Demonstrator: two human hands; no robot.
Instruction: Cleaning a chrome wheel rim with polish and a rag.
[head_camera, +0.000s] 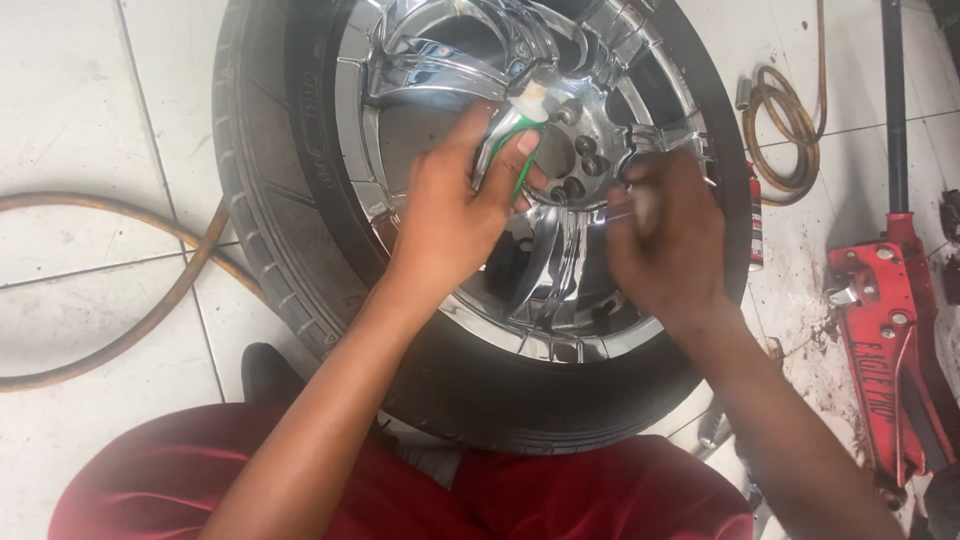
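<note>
A car wheel with a shiny chrome rim (560, 290) and black tyre (290, 200) lies flat on the tiled floor in front of me. My left hand (455, 215) grips a small white and green tube (515, 130) with a pale cap, held over the hub near the lug holes (585, 160). My right hand (670, 245) hovers over the rim's right side, closed around a small pale object (647, 208) that is blurred. My legs in red trousers (400, 480) are at the bottom.
A red floor jack (895, 350) with a long dark handle stands at the right. A coiled hose (785, 130) lies beyond the wheel's right side, and another hose (130, 290) curves across the tiles at the left. A black shoe (272, 375) rests by the tyre.
</note>
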